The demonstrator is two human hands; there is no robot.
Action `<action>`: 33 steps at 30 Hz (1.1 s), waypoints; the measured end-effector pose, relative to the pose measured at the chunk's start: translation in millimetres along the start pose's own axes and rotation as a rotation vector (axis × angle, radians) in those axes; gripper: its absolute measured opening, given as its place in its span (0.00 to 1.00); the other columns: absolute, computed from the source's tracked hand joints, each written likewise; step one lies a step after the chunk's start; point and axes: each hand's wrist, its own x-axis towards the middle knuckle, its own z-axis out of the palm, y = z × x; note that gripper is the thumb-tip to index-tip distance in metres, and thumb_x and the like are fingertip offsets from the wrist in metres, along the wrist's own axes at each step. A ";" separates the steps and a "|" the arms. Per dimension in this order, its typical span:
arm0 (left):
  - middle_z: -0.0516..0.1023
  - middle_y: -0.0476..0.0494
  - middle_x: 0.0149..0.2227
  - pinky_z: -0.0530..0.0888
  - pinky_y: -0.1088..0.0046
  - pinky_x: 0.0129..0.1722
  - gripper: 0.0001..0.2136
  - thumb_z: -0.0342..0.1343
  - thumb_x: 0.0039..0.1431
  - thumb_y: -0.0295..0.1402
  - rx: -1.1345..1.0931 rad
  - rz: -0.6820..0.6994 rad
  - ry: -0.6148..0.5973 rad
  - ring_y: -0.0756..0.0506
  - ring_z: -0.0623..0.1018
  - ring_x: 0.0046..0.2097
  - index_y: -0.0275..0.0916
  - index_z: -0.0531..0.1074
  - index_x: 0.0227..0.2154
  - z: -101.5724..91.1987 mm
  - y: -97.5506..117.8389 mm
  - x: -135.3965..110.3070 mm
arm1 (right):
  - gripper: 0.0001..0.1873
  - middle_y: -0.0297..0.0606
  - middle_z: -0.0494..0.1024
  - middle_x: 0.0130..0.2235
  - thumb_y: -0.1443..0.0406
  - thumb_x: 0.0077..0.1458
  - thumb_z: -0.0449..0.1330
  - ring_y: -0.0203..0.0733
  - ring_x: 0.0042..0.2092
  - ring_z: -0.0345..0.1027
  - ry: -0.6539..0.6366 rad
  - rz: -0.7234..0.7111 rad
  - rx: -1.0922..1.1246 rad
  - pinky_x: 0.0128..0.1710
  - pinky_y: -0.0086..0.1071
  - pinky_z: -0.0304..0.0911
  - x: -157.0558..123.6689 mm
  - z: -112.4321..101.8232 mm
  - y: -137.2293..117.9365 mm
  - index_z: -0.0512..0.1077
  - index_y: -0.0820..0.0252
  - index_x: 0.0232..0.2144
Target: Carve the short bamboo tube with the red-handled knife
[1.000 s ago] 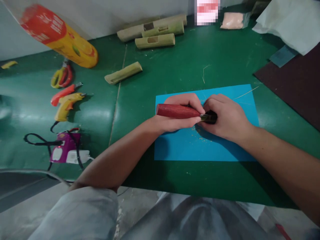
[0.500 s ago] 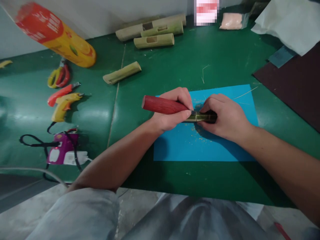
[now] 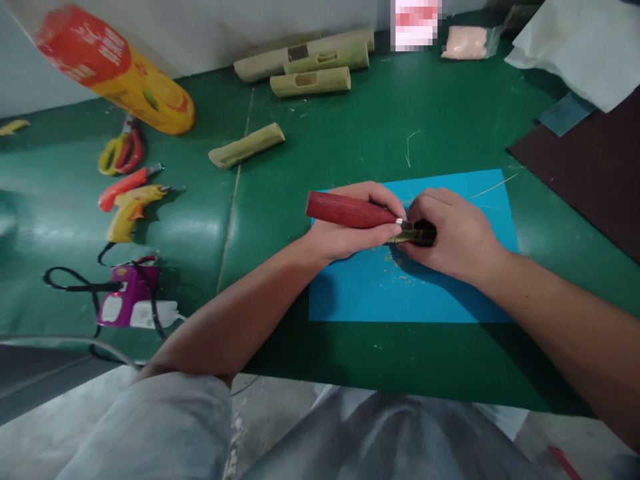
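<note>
My left hand (image 3: pixel 355 223) is closed round a carving knife (image 3: pixel 350 209) with a thick red wooden handle and a silver ferrule. Its metal end points right and rests on a short dark-green bamboo piece (image 3: pixel 425 236); the blade tip is hidden. My right hand (image 3: pixel 450 233) grips that bamboo from the right, with the fingers behind and the thumb in front. Beneath both hands lies a blue sheet (image 3: pixel 415 300), with small shavings (image 3: pixel 397 267) scattered over it.
On the green table (image 3: pixel 310 147) lie a bamboo tube (image 3: pixel 247 145) and several cut bamboo tubes (image 3: pixel 311 81). At left are an orange bottle (image 3: pixel 145 87), scissors (image 3: pixel 121 152), a red-handled cutter (image 3: pixel 125 188), a yellow glue gun (image 3: pixel 131 212) and a purple power strip (image 3: pixel 133 293). A dark board (image 3: pixel 590 160) lies right.
My left hand has slid right along the bamboo with the knife, closer to my right hand. The silver ferrule now shows. My right hand has barely moved.
</note>
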 end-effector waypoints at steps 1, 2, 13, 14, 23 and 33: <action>0.90 0.44 0.40 0.81 0.70 0.40 0.14 0.77 0.60 0.46 -0.011 -0.015 -0.009 0.46 0.86 0.39 0.42 0.87 0.40 0.0 0.6 -0.4 | 0.15 0.40 0.81 0.38 0.62 0.55 0.71 0.55 0.43 0.75 -0.001 0.005 -0.001 0.38 0.46 0.62 0.1 0.0 -0.2 0.66 0.48 0.33; 0.90 0.44 0.40 0.81 0.70 0.40 0.15 0.77 0.60 0.46 -0.021 -0.026 -0.017 0.46 0.86 0.39 0.42 0.87 0.40 0.0 0.9 -0.7 | 0.15 0.40 0.80 0.37 0.62 0.55 0.71 0.55 0.42 0.74 -0.003 0.009 -0.002 0.38 0.45 0.61 0.3 0.0 -0.4 0.65 0.48 0.32; 0.91 0.43 0.42 0.83 0.68 0.43 0.16 0.79 0.59 0.47 -0.033 -0.090 -0.076 0.45 0.88 0.42 0.42 0.88 0.43 0.3 4.7 -0.2 | 0.17 0.40 0.77 0.35 0.62 0.55 0.69 0.54 0.41 0.72 -0.014 0.017 -0.016 0.38 0.46 0.58 1.0 -0.2 -1.6 0.60 0.48 0.31; 0.91 0.43 0.41 0.83 0.68 0.43 0.16 0.79 0.60 0.47 -0.032 -0.088 -0.083 0.45 0.88 0.42 0.42 0.88 0.43 0.2 5.6 0.1 | 0.17 0.40 0.77 0.35 0.62 0.54 0.69 0.54 0.41 0.72 -0.017 0.018 -0.017 0.38 0.46 0.58 1.1 -0.4 -1.5 0.60 0.48 0.31; 0.88 0.45 0.39 0.79 0.66 0.40 0.14 0.75 0.63 0.49 0.015 0.070 -0.113 0.45 0.84 0.39 0.44 0.85 0.39 -2.9 -1.3 4.8 | 0.14 0.41 0.81 0.38 0.62 0.54 0.71 0.55 0.42 0.74 -0.018 0.015 0.021 0.39 0.46 0.60 0.8 0.0 0.5 0.67 0.49 0.32; 0.81 0.49 0.32 0.75 0.67 0.34 0.16 0.75 0.64 0.47 0.035 0.246 0.100 0.48 0.78 0.33 0.42 0.79 0.32 2.1 -8.6 2.9 | 0.11 0.41 0.83 0.40 0.62 0.55 0.72 0.56 0.45 0.76 -0.014 0.026 0.022 0.41 0.47 0.64 -0.3 -0.9 1.2 0.72 0.49 0.35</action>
